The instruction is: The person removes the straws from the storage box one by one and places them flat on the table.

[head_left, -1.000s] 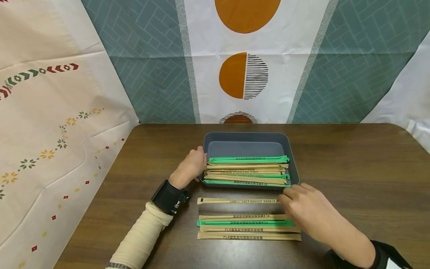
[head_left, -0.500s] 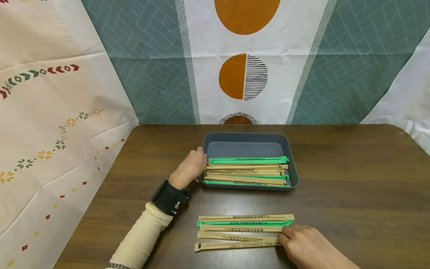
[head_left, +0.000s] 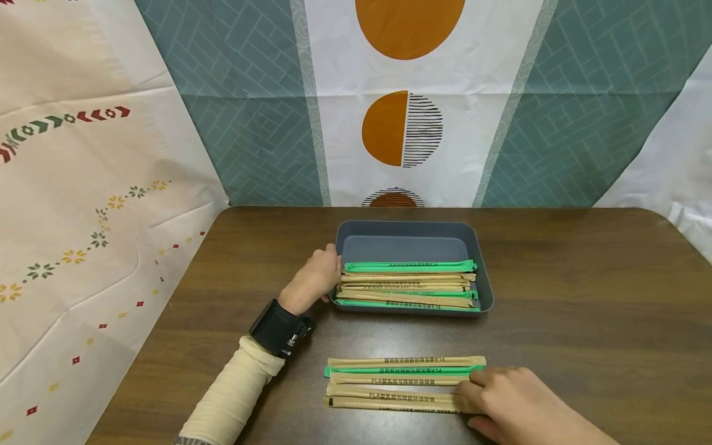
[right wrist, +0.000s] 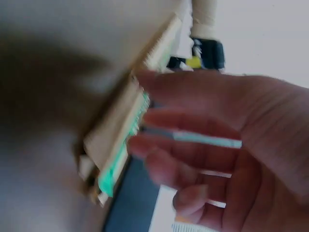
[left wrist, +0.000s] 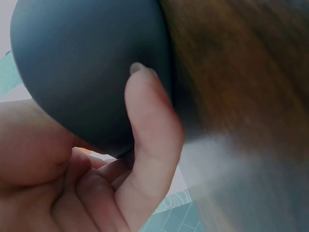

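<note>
My left hand (head_left: 313, 278) grips the left end of a grey tray (head_left: 486, 290); in the left wrist view the thumb (left wrist: 152, 116) lies along the tray's dark outer wall (left wrist: 91, 63). Several paper-wrapped straws, brown (head_left: 406, 278) and green (head_left: 408, 267), lie lengthwise in its front half. In front of the tray is a row of several brown wrapped straws (head_left: 356, 392) with one green wrapped straw (head_left: 356, 372) among them. My right hand (head_left: 512, 398) is at the right ends of the row's nearest straws. In the right wrist view, thumb and fingers are spread apart beside the straws (right wrist: 118, 125).
The tray stands near the back of a brown wooden table (head_left: 578, 296). Behind the table hangs a green and white patterned cloth (head_left: 256, 123), and a cream printed cloth (head_left: 111, 247) hangs at the left.
My right hand has carried a brown wrapped straw from beside the tray to the front of the row and laid it against the others. The left hand stays on the tray.
</note>
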The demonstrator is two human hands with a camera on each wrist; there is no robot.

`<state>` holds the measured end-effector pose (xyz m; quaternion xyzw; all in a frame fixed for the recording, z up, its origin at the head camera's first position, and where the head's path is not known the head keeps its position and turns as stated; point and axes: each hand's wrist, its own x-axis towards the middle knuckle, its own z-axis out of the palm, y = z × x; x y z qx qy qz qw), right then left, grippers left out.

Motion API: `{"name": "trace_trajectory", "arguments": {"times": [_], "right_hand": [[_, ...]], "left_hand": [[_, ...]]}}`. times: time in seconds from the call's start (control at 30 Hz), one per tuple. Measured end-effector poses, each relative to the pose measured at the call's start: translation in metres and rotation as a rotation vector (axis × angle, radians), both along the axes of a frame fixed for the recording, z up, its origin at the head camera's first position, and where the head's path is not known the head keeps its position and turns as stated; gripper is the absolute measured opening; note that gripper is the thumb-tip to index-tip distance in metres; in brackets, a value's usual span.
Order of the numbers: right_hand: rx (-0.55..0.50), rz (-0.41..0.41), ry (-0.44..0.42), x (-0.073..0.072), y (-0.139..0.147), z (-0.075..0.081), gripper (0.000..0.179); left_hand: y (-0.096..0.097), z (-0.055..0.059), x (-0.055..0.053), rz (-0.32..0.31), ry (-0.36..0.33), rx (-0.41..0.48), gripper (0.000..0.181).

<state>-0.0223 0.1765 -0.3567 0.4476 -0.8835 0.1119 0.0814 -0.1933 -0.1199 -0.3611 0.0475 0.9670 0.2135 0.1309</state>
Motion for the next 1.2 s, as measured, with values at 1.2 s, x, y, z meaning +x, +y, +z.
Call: {"name": "trace_trajectory", "arguments": {"times": [1.2], "right_hand": [[0.048, -0.302, -0.010, -0.138, 0.004, -0.008, 0.012]], "left_hand": [[-0.001, -0.001, 0.003, -0.016, 0.044, -0.015, 0.029]]}}
